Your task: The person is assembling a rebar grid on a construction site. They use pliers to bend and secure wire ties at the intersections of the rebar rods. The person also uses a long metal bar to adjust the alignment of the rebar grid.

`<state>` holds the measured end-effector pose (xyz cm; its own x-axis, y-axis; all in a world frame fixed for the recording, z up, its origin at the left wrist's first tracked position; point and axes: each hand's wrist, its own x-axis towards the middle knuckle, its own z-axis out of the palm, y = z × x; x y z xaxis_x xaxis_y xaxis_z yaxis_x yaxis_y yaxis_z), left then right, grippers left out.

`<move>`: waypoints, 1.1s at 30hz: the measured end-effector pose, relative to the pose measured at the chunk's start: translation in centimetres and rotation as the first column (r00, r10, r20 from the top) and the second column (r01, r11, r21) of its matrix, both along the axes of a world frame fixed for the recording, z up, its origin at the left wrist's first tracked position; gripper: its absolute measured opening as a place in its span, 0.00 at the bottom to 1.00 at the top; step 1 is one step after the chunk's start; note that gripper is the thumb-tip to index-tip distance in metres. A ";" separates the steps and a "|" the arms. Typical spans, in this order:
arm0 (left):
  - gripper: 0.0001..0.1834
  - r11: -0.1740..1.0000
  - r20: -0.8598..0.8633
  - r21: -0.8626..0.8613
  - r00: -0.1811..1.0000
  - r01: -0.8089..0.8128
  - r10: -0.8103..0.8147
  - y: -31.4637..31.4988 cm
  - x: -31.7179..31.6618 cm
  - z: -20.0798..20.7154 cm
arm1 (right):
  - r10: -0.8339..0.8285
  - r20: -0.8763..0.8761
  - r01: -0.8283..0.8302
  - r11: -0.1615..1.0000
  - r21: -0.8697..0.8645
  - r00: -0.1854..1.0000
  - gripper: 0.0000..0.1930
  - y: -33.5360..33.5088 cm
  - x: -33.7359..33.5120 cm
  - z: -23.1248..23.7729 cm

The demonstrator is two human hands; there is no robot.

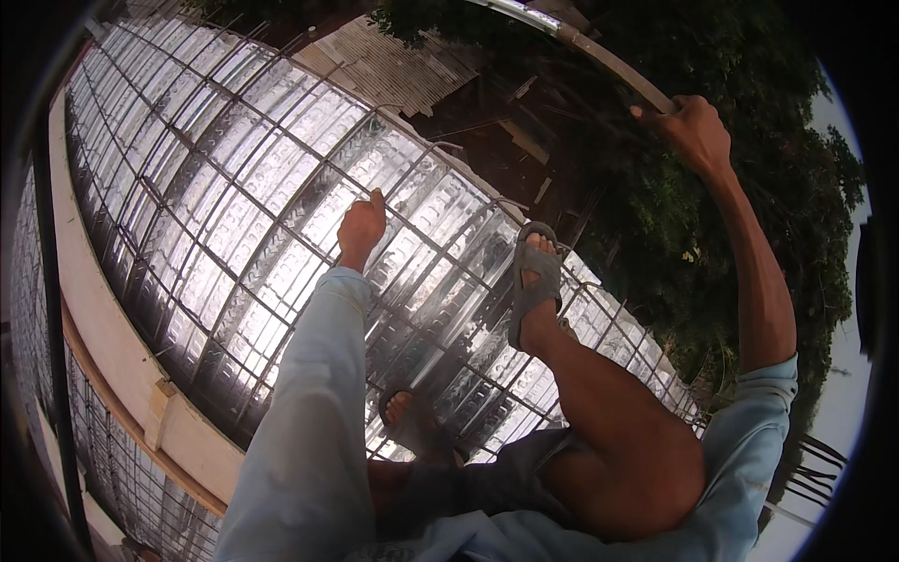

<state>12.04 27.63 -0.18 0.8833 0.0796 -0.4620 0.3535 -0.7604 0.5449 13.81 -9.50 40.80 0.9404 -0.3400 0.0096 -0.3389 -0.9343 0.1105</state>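
Observation:
My right hand [695, 137] is raised at the upper right, wrapped around the near end of a long pole-like tool [613, 67]. Its grip portion looks dull brown-grey, while the far stretch is shiny and runs out of view at the top. Over the steel rebar grid [251, 184], my left hand [363, 228] is closed with the thumb side upward, close to a bar. Whether anything sits inside those fingers is hidden. Ribbed, shiny metal decking [323, 201] lies beneath the bars. My sandalled foot [537, 272] rests near the deck's right edge.
A pale board edge [112, 309] bounds the deck on the left, with another rebar mesh [126, 478] beyond and below it. Past the right edge the ground drops away to a corrugated roof [379, 64] and trees [674, 220]. Rebar ends [817, 473] protrude at the lower right.

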 end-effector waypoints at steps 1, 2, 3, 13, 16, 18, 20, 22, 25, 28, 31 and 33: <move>0.42 1.000 -0.030 0.005 0.999 0.012 -0.011 -1.0 0.2 0.5 | -0.077 0.054 0.071 0.991 0.110 0.996 0.38 -1.4 -1.3 -2.2; 0.42 1.000 -0.076 -0.017 0.997 0.017 -0.019 -2.0 -0.1 2.3 | -0.128 0.057 0.112 0.968 0.223 0.990 0.38 -3.2 -2.3 -5.0; 0.42 0.999 -0.125 -0.027 0.992 0.017 -0.020 -2.2 0.1 4.2 | -0.187 0.025 0.167 0.925 0.342 0.982 0.35 -3.4 -2.8 -7.3; 0.43 0.987 -0.150 0.128 0.981 -0.101 0.120 -2.1 0.2 5.6 | -0.262 -0.057 0.234 0.717 0.657 0.963 0.27 -6.6 4.4 -17.1; 0.42 0.979 -0.122 0.166 0.983 -0.116 0.137 -2.9 0.5 5.1 | -0.218 -0.059 0.203 0.734 0.648 0.974 0.29 -8.8 8.0 -21.3; 0.41 0.974 -0.073 0.186 0.986 -0.131 0.146 -3.1 0.3 4.8 | -0.192 -0.083 0.198 0.722 0.663 0.978 0.30 -9.1 10.0 -23.8; 0.41 0.966 -0.071 0.215 0.984 -0.142 0.161 -3.5 0.6 4.8 | -0.183 -0.109 0.209 0.712 0.670 0.977 0.30 -8.4 11.4 -25.7; 0.41 0.957 -0.069 0.245 0.981 -0.159 0.181 -3.3 0.5 4.2 | -0.153 -0.106 0.183 0.704 0.686 0.983 0.31 -7.7 12.5 -27.3; 0.40 0.961 -0.079 0.227 0.981 -0.156 0.178 -2.9 0.4 3.7 | -0.112 -0.112 0.158 0.718 0.678 0.987 0.32 -7.8 13.7 -29.3; 0.37 0.958 -0.048 0.229 0.981 -0.172 0.187 -3.5 0.6 4.0 | -0.068 -0.122 0.132 0.741 0.659 0.990 0.31 -8.9 14.0 -30.9; 0.33 0.951 -0.076 0.237 0.972 -0.198 0.222 -3.4 0.5 4.4 | -0.001 -0.092 0.061 0.758 0.649 0.996 0.31 -11.2 13.5 -32.1; 0.33 0.948 -0.095 0.241 0.966 -0.210 0.239 -3.4 0.4 4.2 | 0.054 -0.172 0.057 0.813 0.579 0.984 0.30 -13.5 13.1 -31.5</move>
